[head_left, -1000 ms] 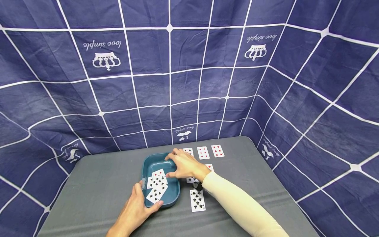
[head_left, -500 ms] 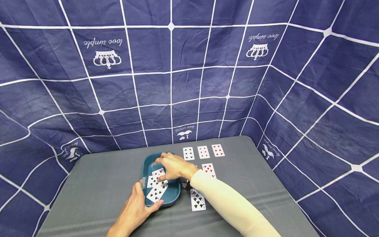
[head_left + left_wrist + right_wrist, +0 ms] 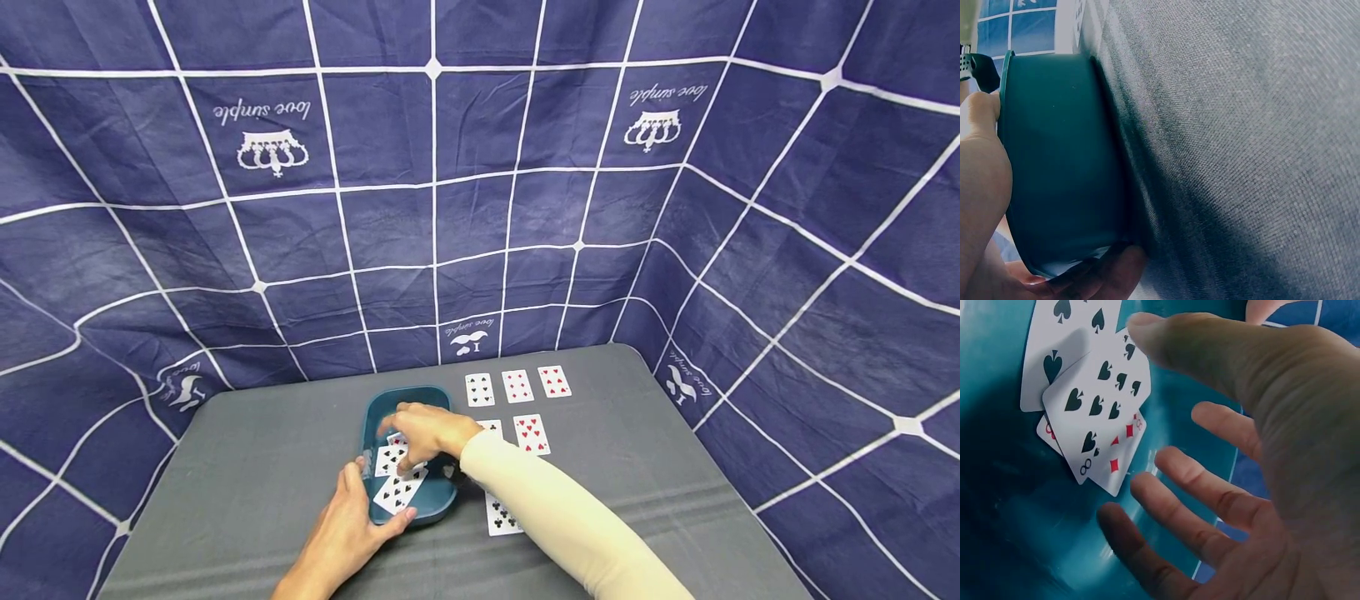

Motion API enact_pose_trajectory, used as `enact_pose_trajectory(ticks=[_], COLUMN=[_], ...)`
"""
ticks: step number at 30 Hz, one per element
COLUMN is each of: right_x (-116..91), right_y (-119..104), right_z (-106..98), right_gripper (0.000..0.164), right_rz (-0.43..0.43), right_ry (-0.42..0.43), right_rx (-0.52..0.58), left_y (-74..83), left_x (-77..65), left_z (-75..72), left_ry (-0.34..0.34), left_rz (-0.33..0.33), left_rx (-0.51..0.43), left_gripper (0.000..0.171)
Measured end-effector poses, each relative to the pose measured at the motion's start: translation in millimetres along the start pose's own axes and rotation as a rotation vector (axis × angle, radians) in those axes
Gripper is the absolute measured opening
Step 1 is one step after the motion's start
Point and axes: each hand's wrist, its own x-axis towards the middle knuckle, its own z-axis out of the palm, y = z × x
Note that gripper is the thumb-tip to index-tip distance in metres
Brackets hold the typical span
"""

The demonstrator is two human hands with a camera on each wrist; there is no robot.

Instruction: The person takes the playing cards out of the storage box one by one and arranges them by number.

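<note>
Clock reference, head view: tray at centre, 12 at the far edge of the desk [image 3: 262, 450].

Tray [image 3: 433, 498]: teal, flat on the desk. Left hand [image 3: 341, 518] at 7–8 o'clock, clamped on the tray's rim and wall; thumb at the near end, fingers round the side.

Right hand [image 3: 427, 435]: over the tray's interior, reaching in from 4 o'clock, forearm in a cream sleeve [image 3: 562, 521]. Fingers spread, thumb and fingertips apart, no card between them. Thumb tip at the edge of the eight of spades [image 3: 1094, 403]; contact cannot be determined.

In the tray, three face-up cards are visible, overlapping. In the head view the eight of spades is in the middle; a spades card [image 3: 397, 495] lies on its 6 o'clock side and a diamonds card [image 3: 1127, 440] on its 12 o'clock side, mostly covered.

On the desk, toward 2 o'clock, a far row: black-pip card [image 3: 479, 389], six of diamonds [image 3: 517, 386], six of hearts [image 3: 554, 381]. Toward 3 o'clock: a hearts card [image 3: 532, 435], plus a black-suited card [image 3: 492, 427] largely hidden by the right arm. Toward 4 o'clock: a clubs card [image 3: 501, 518], partly under the sleeve's outline.

Backdrop: blue curtain [image 3: 390, 225] with white grid lines.
</note>
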Motion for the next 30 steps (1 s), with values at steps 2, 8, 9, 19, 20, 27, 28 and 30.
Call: enact_pose_trajectory(ticks=[2,8,9,19,20,27,28,30], right_x=[1,3,3,6,6,6,6,6], right_y=[0,-2,-2,-10,-11,-12,-12,-12], right_z=[2,6,6,10,10,10,10,11], right_gripper=[0.075,0.081,0.082,0.082,0.081,0.074,0.074,0.075], right_rz=[0.011,0.043,0.049,0.106,0.106,0.113,0.115,0.114], right_ry=[-0.017,-0.068,-0.072,-0.109,-0.109,-0.125,-0.128,-0.125], right_rx=[0.0,0.027,0.03,-0.012,-0.012,-0.002,0.001,0.004], left_y=[0.4,1.4,1.7,1.4,1.0,1.4,1.5,1.6], left_x=[0.1,-0.2,-0.3,-1.2,-1.3,-0.9,-0.9,-0.8], left_z=[0.5,0.9,0.6,1.3,1.8,0.8,0.8,1.1], left_ry=[-0.004,-0.016,-0.014,-0.004,-0.005,-0.004,-0.004,-0.005], left_rz=[-0.004,-0.023,-0.022,-0.006,-0.007,0.002,0.002,-0.001], left_rx=[-0.002,0.002,0.003,0.001,0.001,0.005,0.006,0.006], left_gripper=[0.116,0.121,0.122,0.121,0.121,0.122,0.122,0.122])
